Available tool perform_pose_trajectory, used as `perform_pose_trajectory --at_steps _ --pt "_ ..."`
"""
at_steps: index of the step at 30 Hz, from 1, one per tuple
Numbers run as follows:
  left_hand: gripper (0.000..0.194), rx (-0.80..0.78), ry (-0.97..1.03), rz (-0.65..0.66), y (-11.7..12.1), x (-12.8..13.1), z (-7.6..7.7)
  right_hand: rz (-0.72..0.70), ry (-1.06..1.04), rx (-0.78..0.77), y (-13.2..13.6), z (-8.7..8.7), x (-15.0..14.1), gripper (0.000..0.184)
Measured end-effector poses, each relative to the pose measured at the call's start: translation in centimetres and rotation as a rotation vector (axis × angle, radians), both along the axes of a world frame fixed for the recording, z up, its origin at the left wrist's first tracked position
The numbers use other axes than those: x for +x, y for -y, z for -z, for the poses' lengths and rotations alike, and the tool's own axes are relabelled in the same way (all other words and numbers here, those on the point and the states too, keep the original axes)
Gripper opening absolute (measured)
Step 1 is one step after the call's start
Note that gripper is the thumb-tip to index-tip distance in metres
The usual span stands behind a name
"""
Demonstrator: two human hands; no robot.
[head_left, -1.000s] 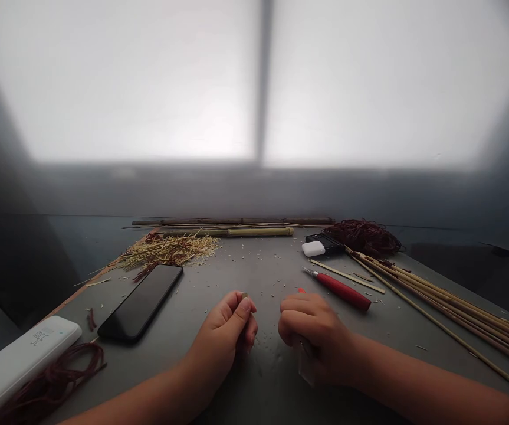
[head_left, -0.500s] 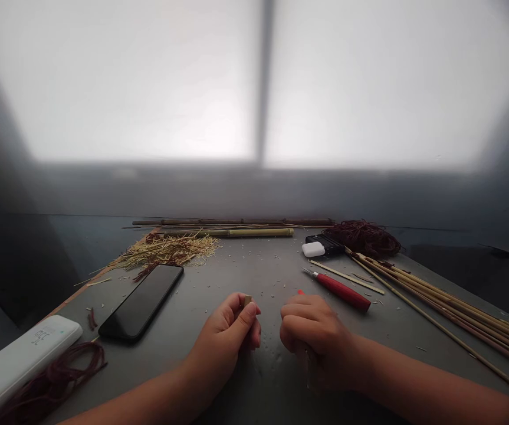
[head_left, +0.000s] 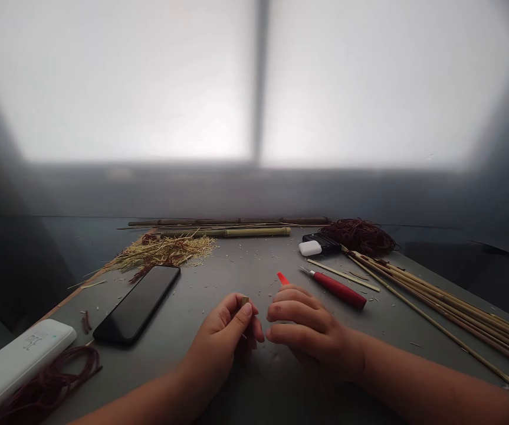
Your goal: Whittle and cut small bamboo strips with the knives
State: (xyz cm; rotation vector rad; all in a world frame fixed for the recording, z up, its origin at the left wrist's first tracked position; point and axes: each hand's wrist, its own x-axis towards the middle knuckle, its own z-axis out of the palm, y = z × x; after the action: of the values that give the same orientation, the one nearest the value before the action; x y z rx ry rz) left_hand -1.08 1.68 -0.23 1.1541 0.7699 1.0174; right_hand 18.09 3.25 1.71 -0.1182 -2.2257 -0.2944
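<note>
My left hand [head_left: 227,330] is closed, thumb against fingers, pinching a small brownish flat piece [head_left: 245,300] whose end shows above the thumb. Just to its right is my right hand [head_left: 309,324], apart from it by a small gap, its fingers curled loosely forward. From beyond its knuckles pokes the bright red end of a thin tool [head_left: 283,278]; the rest of that tool is hidden under the hand. A red-handled craft knife [head_left: 338,289] lies on the table past the right hand, its metal tip toward the left.
Bamboo sticks [head_left: 435,307] lie along the right. A black phone [head_left: 137,304], a white power bank [head_left: 24,366] and dark red cord [head_left: 59,383] are at left. Behind are yellow shavings [head_left: 170,251], a bamboo cane [head_left: 258,232], a white case [head_left: 310,248] and a dark red bundle [head_left: 360,236].
My right hand has come left toward my left hand and its fingers have loosened. More of the red end shows, shifted left with the hand. The left hand keeps its pinch.
</note>
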Motion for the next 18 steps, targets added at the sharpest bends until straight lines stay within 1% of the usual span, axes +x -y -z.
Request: perform_pose_trajectory --at_steps 3,8,12,15,18 --pt "0.047 -0.034 0.054 -0.008 -0.04 -0.08 0.07 0.019 0.017 0.025 -0.09 0.12 0.20 0.027" --pt "0.039 -0.057 0.117 -0.023 0.04 -0.17 0.31 0.053 0.128 0.106 0.21 -0.24 0.51 0.037" --pt "0.036 -0.096 0.136 -0.024 0.20 -0.13 0.28 0.079 0.181 0.141 0.30 -0.45 0.53 0.043" --pt "0.038 -0.105 0.151 -0.018 0.33 -0.01 0.02 0.106 0.190 0.165 0.31 -0.49 0.37 0.041" --pt "0.040 -0.111 0.140 -0.017 0.48 0.15 -0.31 0.124 0.153 0.194 0.37 -0.57 0.18 0.035"
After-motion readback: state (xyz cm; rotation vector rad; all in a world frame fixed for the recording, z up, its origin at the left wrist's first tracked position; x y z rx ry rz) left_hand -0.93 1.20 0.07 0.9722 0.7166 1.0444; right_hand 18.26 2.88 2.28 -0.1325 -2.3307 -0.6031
